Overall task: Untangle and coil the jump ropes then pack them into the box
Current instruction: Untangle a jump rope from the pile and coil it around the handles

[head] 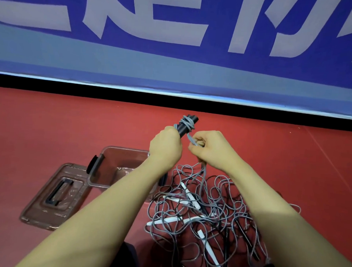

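My left hand grips two black jump-rope handles held together, their tips pointing up and away. Grey rope is wound round them in a few turns. My right hand pinches the same grey rope just to the right of the handles, and the rope hangs down from it into a tangled pile of grey and black ropes on the red floor. Several white handles lie in that pile. A clear brownish box stands open below my left forearm, partly hidden by it.
The box's lid with a black handle lies flat on the floor left of the box. A blue banner with white lettering runs along the far side above a black strip. Red floor stretches left and right of the pile.
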Demonstrator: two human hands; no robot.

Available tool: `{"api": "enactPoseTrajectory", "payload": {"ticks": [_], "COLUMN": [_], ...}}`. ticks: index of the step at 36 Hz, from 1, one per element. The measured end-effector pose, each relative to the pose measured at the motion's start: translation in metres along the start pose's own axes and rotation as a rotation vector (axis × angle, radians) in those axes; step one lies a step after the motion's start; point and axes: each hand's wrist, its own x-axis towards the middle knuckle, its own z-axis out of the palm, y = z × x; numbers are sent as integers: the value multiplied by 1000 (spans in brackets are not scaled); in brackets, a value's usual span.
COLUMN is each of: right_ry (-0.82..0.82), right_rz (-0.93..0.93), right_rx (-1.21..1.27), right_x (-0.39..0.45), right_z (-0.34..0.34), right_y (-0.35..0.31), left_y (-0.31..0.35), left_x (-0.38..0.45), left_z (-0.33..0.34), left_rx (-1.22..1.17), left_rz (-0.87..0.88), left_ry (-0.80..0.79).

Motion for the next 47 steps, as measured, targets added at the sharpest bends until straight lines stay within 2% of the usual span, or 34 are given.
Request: {"api": "enactPoseTrajectory", "payload": {"ticks": [6, 10, 13, 17, 20, 23, 25, 29, 34, 39, 43, 47], "right_ry": [-49, -86, -83, 20, 127, 230, 295, 318, 289, 308, 257, 263], "right_rz": [28, 27, -24, -154, -111, 42, 124, 159, 231, 239, 173, 74], "right_rx": [177, 196, 76, -279, -249, 36, 122, 80, 77, 61, 81, -43], "right_x": [-3, -6, -5, -6, -6, 1, 4, 4, 4, 5, 3, 2], "right_z": [1, -3, -2, -1, -1, 1, -1, -6, -13, -17, -16, -14], "right_y": [5, 1, 4, 5, 4, 8, 12, 16, 25, 29, 21, 16], "left_y": [-6, -10, -14, -17, -15, -11, -10, -12, -16, -17, -8, 2], "left_x": [4, 7, 8, 8, 7, 3, 3, 4, 4, 2, -7, -18], "left_z": [0, 1, 3, 5, 8, 10, 13, 15, 17, 4, -5, -18], "left_rx": [260, 361, 425, 511, 592, 646, 632, 617, 465, 341, 167, -172], "left_rz": [61, 126, 172, 223, 290, 390, 466, 731, 947, 908, 883, 548], "left_ry": [-21, -2, -12, -41, -50, -53, -44, 124, 227, 339, 261, 116]}}
